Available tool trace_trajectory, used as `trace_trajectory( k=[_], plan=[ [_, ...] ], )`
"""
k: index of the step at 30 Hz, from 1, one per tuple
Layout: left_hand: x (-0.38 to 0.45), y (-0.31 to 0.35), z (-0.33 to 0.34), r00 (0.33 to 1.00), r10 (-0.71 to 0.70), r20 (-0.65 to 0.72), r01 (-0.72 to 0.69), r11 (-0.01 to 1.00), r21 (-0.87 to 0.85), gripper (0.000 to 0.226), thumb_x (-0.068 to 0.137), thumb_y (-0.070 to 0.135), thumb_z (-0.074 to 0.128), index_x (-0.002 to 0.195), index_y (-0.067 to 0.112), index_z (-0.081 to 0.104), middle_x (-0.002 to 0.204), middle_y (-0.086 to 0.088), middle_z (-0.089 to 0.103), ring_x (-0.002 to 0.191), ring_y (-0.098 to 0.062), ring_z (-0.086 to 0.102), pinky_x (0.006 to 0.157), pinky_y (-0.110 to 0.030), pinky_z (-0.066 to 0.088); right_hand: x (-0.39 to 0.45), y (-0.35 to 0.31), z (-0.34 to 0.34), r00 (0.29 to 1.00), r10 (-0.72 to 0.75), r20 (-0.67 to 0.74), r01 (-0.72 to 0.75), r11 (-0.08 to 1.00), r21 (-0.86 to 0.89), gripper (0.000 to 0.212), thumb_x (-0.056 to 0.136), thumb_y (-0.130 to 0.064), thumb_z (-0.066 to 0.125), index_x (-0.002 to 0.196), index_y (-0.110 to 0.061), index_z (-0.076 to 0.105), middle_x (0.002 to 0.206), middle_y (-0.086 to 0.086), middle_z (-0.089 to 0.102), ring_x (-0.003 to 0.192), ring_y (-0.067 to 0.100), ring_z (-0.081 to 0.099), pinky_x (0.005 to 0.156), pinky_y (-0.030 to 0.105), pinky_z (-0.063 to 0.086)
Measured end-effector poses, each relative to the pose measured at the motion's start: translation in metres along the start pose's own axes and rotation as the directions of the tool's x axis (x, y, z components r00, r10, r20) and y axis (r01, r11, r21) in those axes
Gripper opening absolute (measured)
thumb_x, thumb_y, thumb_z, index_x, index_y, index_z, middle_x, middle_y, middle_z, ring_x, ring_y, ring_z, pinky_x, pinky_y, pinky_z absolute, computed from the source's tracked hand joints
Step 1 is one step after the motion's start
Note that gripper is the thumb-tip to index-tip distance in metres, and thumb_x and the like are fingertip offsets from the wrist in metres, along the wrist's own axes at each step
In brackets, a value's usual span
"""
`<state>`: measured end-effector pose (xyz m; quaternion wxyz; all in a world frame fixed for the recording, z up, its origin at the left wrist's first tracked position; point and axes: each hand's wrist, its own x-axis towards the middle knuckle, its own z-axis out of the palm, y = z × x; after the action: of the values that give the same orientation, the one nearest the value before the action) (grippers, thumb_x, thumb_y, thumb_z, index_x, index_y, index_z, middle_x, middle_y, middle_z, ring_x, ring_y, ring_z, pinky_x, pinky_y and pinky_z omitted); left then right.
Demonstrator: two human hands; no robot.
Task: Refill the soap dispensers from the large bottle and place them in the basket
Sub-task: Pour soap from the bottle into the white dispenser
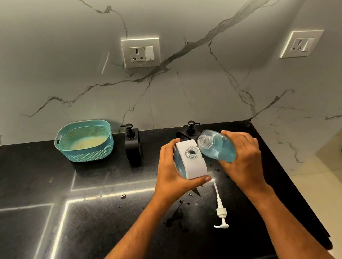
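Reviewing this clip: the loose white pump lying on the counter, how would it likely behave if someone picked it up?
The white pump is probably light: thin plastic, nothing attached. Its long narrow tube likely flexes a little, so gripping the thicker collar seems safer. It may be slippery, since wet splashes mark the black counter around it.

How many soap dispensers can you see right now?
3: a white dispenser in the left hand, one black dispenser beside the basket, another black one partly hidden behind the bottle.
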<state>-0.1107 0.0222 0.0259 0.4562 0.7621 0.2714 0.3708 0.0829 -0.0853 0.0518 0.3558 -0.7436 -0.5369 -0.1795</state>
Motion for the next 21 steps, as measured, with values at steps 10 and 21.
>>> trace_trajectory(
  k=[10, 21],
  plan=[
    [-0.003, -0.012, -0.001, 1.000, -0.015, 0.009, 0.015, 1.000, -0.006, 0.122, 0.054, 0.068, 0.095, 0.152, 0.024, 0.037, 0.143, 0.008, 0.046, 0.135, -0.015, 0.051, 0.113, -0.035, 0.049, -0.003, -0.010, 0.009, 0.976, 0.220, 0.006, -0.214, 0.943, 0.253, 0.076, 0.064, -0.027, 0.098, 0.129, -0.008, 0.063, 0.118, 0.008, 0.069, 0.107, 0.014, 0.062, 0.090, 0.007, 0.047],
    [-0.022, -0.057, -0.020, 0.991, -0.131, 0.030, 0.132, 0.991, -0.011, 0.125, 0.050, 0.064, 0.098, 0.151, 0.024, 0.037, 0.145, 0.007, 0.045, 0.136, -0.011, 0.051, 0.115, -0.032, 0.047, -0.023, -0.008, 0.035, 0.870, 0.457, 0.184, -0.486, 0.738, 0.467, 0.081, 0.057, -0.026, 0.100, 0.127, -0.026, 0.059, 0.118, -0.013, 0.066, 0.110, 0.007, 0.067, 0.086, 0.018, 0.058]
  ],
)
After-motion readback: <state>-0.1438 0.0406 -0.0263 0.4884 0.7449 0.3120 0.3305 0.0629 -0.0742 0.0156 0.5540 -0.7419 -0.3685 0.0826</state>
